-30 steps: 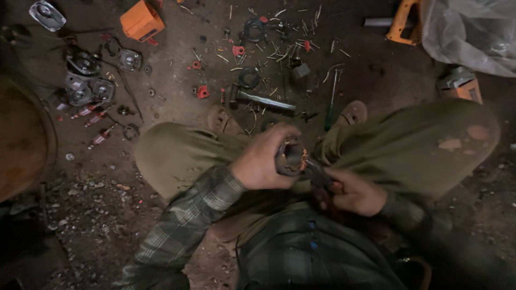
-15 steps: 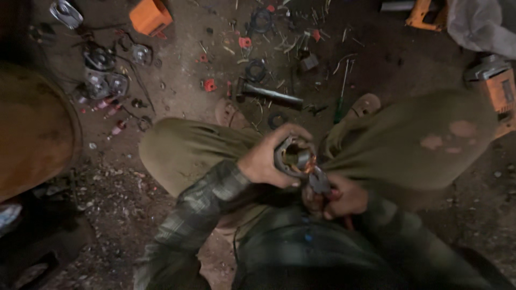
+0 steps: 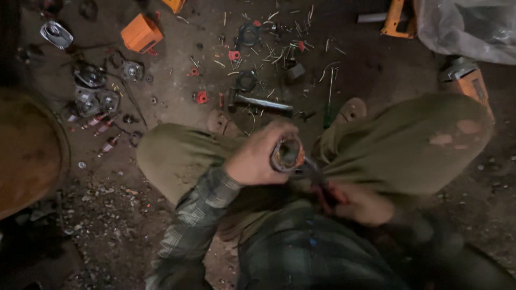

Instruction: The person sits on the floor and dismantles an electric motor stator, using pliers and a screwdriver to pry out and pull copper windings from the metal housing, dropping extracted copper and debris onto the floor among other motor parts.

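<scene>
While the person is sitting cross-legged on the dirt floor, the left hand (image 3: 257, 158) is gripping a round metal part (image 3: 287, 154) just above the lap, fingers curled closed around its rim so that its open, rusty-looking end is facing up. The right hand (image 3: 352, 201) is wrapped shut around a dark-handled tool (image 3: 317, 180), whose tip is reaching up against the lower edge of the part; the hand is blurred, so exactly how the fingers are lying I cannot tell. Judging from this, the work on the part is somewhere in the middle: the piece is being held and worked at, nothing is set aside yet, and whether anything inside has come loose is hidden. Beyond the knees, a metal rod (image 3: 262, 101), small red pieces (image 3: 201, 97), loose nails and an orange box (image 3: 141, 33) are lying scattered, with grey housings (image 3: 97, 99) off to the left and an orange power tool (image 3: 466, 79) at the right. Against the earlier frames of the same head view, the part is sitting higher and turned more toward the camera, and the right hand has dropped lower and is smearing with motion.
</scene>
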